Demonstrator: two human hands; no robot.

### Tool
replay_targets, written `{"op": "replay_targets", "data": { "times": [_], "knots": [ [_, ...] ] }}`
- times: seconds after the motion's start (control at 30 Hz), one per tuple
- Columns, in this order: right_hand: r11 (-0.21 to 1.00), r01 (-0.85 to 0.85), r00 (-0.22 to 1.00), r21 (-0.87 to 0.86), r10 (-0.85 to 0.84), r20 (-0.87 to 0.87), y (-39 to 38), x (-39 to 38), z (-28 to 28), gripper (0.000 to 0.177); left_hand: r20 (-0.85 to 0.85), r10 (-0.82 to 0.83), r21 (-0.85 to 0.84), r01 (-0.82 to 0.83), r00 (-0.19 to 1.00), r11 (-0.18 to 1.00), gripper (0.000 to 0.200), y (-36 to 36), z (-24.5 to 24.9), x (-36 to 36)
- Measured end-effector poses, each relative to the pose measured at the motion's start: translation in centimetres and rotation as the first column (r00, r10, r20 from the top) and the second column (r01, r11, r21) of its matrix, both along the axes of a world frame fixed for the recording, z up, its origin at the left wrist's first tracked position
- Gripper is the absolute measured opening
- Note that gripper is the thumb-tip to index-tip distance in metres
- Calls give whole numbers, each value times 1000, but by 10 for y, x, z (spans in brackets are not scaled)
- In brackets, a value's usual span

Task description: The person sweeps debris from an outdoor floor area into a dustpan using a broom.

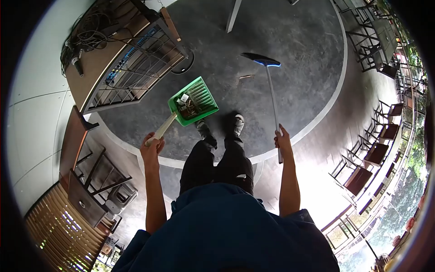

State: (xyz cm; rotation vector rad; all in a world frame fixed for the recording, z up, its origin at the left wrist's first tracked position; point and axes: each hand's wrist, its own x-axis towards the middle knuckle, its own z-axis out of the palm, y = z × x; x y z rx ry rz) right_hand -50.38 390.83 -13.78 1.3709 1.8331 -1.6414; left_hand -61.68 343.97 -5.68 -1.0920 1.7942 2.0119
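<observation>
My left hand [153, 146] is closed around the pale handle of a green dustpan [209, 111]. Bits of litter [187, 106], some white and some brown, lie in the pan. My right hand [283, 138] grips the long grey handle of a broom [272, 86]. Its dark head with a blue edge is at the far end, over the dark floor. A small brownish scrap [246, 76] lies on the floor between the broom head and the dustpan. My two feet stand just below the pan.
To the left stands a wooden cabinet [86, 86] with cables, a microphone [77, 63] and a rack of equipment. A pale curved line [324, 106] borders the dark floor. Several chairs [376, 154] line the right side. A metal leg [234, 16] stands ahead.
</observation>
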Motion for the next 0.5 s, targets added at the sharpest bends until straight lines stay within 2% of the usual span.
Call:
{"op": "replay_targets", "data": {
  "times": [0.17, 0.27, 0.5],
  "knots": [
    [1000, -8, 1000, 18, 9, -17, 52, -37, -51, 56, -5, -1, -18, 0, 1000, 1000, 29, 11, -22, -6],
    [999, -41, 998, 20, 40, 54, 61, -47, -71, 59, -14, -10, -23, 9, 1000, 1000, 29, 13, -48, -14],
    [995, -98, 992, 32, 95, 88, 7, 15, -60, 58, 12, 64, -57, -64, 998, 996, 29, 31, -86, -17]
  ]
}}
